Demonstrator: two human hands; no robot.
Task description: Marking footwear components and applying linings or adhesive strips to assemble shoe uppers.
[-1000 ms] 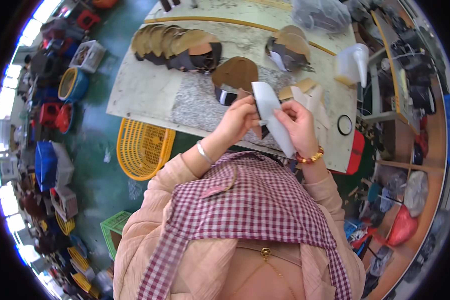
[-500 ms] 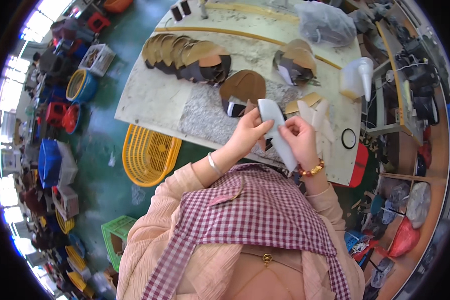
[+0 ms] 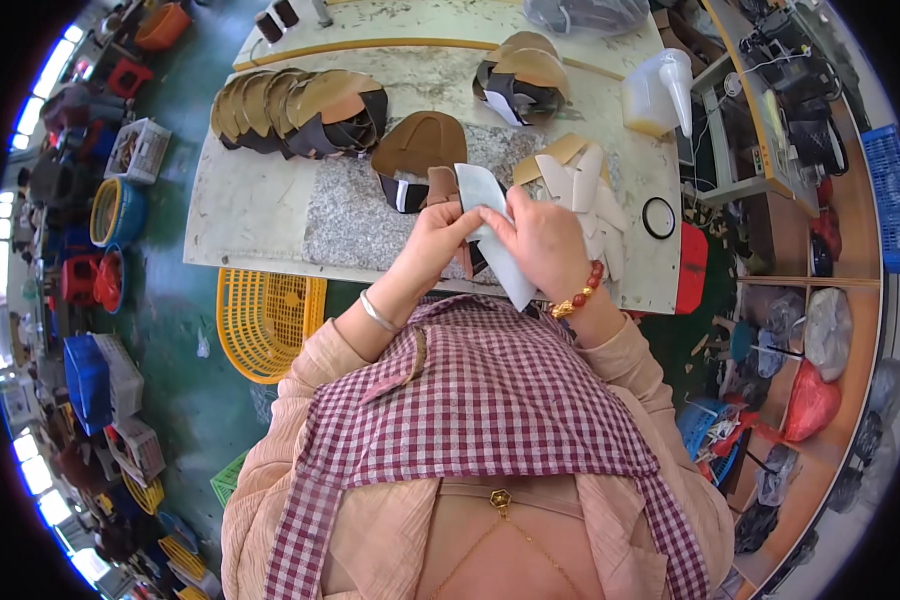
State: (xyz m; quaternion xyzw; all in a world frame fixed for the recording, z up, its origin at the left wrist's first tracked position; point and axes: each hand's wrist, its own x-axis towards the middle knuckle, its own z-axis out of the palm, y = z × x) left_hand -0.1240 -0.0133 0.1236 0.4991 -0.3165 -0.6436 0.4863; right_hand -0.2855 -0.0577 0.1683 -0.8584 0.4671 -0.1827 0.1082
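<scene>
My left hand (image 3: 435, 240) and my right hand (image 3: 540, 240) together hold a long pale grey-white strip of material (image 3: 493, 232) above the near edge of the worktable (image 3: 260, 215). The strip runs from between my fingers down toward my chest. A brown shoe-upper piece with a dark band (image 3: 417, 155) lies on the grey stone slab (image 3: 345, 215) just beyond my left hand. A loose pile of white and tan cut pieces (image 3: 582, 185) lies beside my right hand. I wear a bangle on the left wrist and a bead bracelet on the right.
A row of stacked brown upper pieces (image 3: 290, 110) lies at the table's far left, another small stack (image 3: 520, 75) at the far middle. A white squeeze bottle (image 3: 660, 90) and a black ring (image 3: 658, 217) sit at right. A yellow basket (image 3: 270, 315) stands under the table.
Both hands have kept hold of the pale strip and shifted it slightly, working along its upper end. The view has tilted, so the table sits a little differently in the picture.
</scene>
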